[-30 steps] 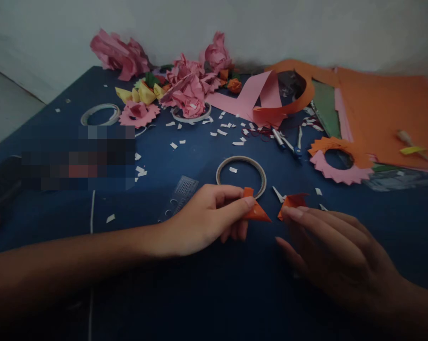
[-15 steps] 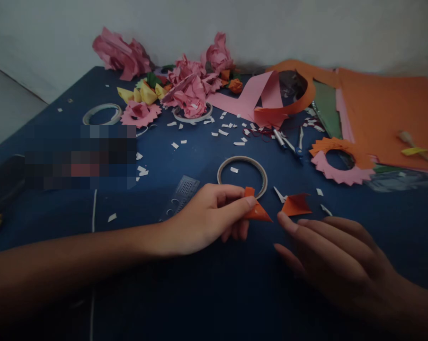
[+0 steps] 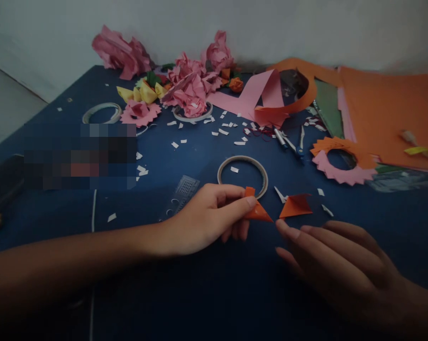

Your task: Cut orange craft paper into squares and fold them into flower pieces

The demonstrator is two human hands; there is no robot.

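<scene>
From where I stand, the left hand is in the middle of the frame, thumb pressed down against the curled fingers, pinching a folded orange paper whose pointed corner sticks out to the right. The right hand, at the lower right, is loosely open with its fingers slightly bent and has hold of nothing that I can see. Its foremost fingertip is right by the near corner of a second orange piece, which sits on the blue table right of centre; whether they touch I can't tell. A thin white scrap lies against that piece's left side.

Just behind the left hand is a tape roll, lying flat, with a small bit of white paper inside it. A clear ruler lies partly hidden by the left wrist. Further right there's a toothed paper ring, half orange and half pink, near the stacked orange sheets at the upper right. A compass rests between the ring and the scattered white scraps. Crumpled pink flowers crowd the top of the frame, with yellow folded papers beside them. At the left, a blurred patch hides what lies there.
</scene>
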